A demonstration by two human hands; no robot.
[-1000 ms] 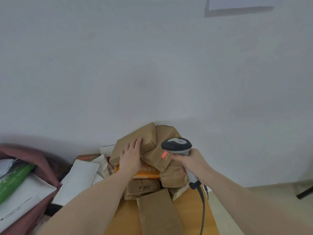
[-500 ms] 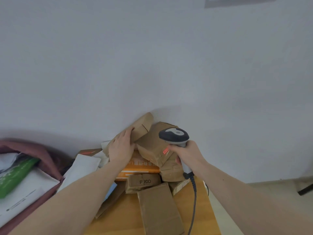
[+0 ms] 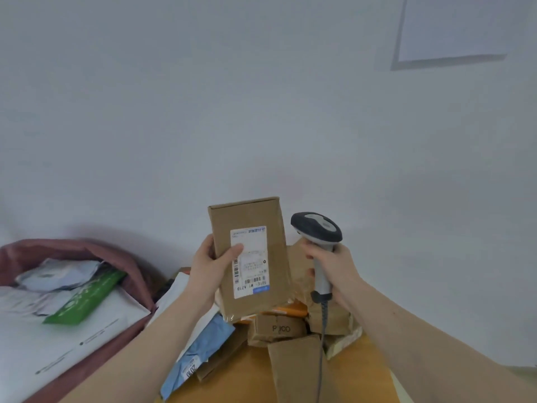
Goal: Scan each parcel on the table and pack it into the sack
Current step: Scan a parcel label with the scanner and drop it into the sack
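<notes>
Lying at the far left, the dark red sack (image 3: 87, 251) gapes open with white mailers and a green packet (image 3: 87, 298) inside. Next comes the left hand (image 3: 209, 266), its thumb curled onto the white shipping label (image 3: 250, 261) and its fingers wrapped behind the left edge of the brown cardboard parcel (image 3: 250, 257), held upright above the pile, label facing the camera. The label carries barcodes and print reading roughly "501E M1 A21B". Below, a small box marked "PICO" (image 3: 280, 329) and a blue mailer (image 3: 200, 353) lie on the wooden table (image 3: 241, 379). Rightward, the right hand (image 3: 334, 271) grips the handle of the corded barcode scanner (image 3: 316, 231) with fingers closed tight, its head level just beside the parcel.
</notes>
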